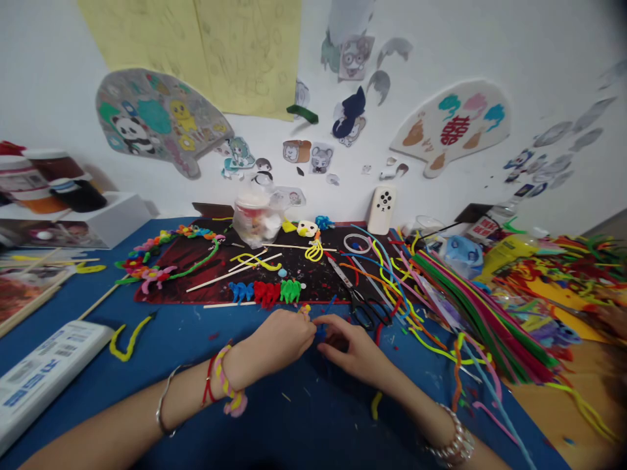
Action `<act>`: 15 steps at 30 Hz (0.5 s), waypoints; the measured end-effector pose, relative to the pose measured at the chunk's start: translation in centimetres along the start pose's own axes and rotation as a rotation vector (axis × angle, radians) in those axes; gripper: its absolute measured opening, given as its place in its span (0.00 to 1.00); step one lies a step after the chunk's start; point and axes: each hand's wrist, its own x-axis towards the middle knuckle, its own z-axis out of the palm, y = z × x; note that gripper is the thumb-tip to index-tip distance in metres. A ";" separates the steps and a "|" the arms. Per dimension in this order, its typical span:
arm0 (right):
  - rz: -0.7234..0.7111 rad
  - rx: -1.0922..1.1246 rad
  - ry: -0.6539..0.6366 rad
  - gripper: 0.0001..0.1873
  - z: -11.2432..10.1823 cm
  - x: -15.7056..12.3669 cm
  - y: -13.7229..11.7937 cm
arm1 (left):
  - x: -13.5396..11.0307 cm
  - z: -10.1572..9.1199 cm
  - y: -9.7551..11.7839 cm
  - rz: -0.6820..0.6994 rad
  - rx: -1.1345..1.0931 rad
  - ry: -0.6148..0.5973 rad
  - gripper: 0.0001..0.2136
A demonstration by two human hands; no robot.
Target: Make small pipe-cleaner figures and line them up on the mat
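Note:
My left hand (281,339) is closed, its fingers curled around a short blue pipe cleaner (321,332) that shows only in part between my hands. A yellow and pink twisted ring (304,311) sits on one of its fingers. My right hand (355,349) is at the pipe cleaner's other side, thumb and forefinger apart, with a fingertip against my left hand. Just beyond lie three bundles of bent pipe cleaner, one blue (241,292), one red (267,295) and one green (290,291). Black-handled scissors (365,303) rest beyond my right hand.
Loose pipe cleaners (392,281) and a thick multicoloured bunch (482,313) cover the right side. Wooden sticks (235,272) lie on the dark mat (171,281). A white box (53,372) stands at the left, and a colourful pipe cleaner garland (151,251) lies behind it.

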 end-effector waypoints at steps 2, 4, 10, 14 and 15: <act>-0.003 -0.063 0.028 0.16 0.1 0.0 -0.2 | 0.0 0.0 0.0 0.005 -0.006 -0.002 0.10; -0.004 -0.118 0.057 0.14 0.2 0.1 -0.3 | 0.0 0.0 0.1 0.007 -0.006 -0.009 0.09; -0.025 -0.356 0.141 0.10 0.3 0.0 -0.4 | 0.1 0.0 0.1 -0.006 0.001 -0.011 0.09; -0.054 -0.463 0.172 0.12 0.3 -0.1 -0.3 | 0.1 0.0 0.1 -0.013 -0.007 -0.015 0.10; -0.061 -0.488 0.184 0.12 0.3 -0.2 -0.3 | 0.1 -0.1 0.1 -0.015 -0.008 -0.018 0.10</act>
